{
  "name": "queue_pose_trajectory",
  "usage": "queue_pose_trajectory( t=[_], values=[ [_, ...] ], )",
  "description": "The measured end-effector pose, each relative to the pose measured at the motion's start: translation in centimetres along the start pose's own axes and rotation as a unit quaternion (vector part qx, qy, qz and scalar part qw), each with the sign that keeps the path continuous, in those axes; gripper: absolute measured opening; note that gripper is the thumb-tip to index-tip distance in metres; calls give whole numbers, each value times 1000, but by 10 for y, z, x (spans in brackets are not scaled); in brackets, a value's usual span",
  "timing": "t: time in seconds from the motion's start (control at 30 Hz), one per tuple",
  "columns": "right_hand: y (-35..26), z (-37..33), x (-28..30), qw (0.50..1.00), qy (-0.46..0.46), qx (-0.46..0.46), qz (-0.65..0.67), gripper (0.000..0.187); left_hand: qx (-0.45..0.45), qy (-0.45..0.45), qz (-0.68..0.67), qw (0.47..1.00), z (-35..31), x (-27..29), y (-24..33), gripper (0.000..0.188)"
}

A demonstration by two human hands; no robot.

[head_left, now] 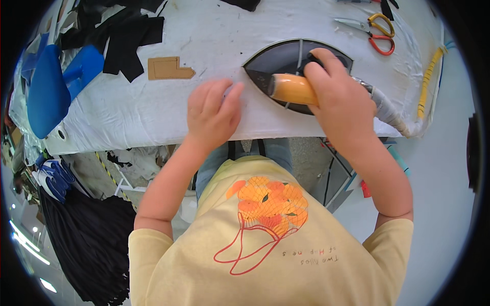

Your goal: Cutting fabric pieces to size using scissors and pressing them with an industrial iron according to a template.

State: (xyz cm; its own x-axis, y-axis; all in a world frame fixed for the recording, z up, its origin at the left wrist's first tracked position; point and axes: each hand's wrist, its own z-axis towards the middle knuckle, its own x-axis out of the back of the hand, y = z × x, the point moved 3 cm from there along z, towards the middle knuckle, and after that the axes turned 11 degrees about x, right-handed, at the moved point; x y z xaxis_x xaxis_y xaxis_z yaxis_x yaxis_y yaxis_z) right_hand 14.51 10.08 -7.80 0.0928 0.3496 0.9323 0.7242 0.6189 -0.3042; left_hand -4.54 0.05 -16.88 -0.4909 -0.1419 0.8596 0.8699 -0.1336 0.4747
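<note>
My right hand (343, 99) is wrapped round the wooden handle of a dark clothes iron (275, 58). The iron rests on a white cloth-covered table (204, 25), its pointed end toward the left, and a wrapped cable runs from its right side. My left hand (214, 109) is over the table just left of the iron, fingers curled and thumb close to them. Whether something small is pinched there, I cannot make out. A brown cardboard template (166, 68) lies flat beyond my left hand.
Cut black fabric pieces (125, 43) lie at the far left, beside a blue plastic object (48, 94). Scissors (370, 30) with orange and red handles lie at the far right, near a yellow striped cord (426, 81). Black cloth (87, 239) hangs below the table on the left.
</note>
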Motion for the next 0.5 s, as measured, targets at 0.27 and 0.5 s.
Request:
queue_pose_trajectory(
  t=[0.27, 0.5],
  values=[
    [-37, 34, -14, 1000, -5, 15, 26, 19, 17, 42, -86, 995, -16, 27, 8, 36],
    [16, -36, 6, 996, -52, 65, 28, 19, 43, 0, -76, 996, -4, 36, -5, 31]
  ],
)
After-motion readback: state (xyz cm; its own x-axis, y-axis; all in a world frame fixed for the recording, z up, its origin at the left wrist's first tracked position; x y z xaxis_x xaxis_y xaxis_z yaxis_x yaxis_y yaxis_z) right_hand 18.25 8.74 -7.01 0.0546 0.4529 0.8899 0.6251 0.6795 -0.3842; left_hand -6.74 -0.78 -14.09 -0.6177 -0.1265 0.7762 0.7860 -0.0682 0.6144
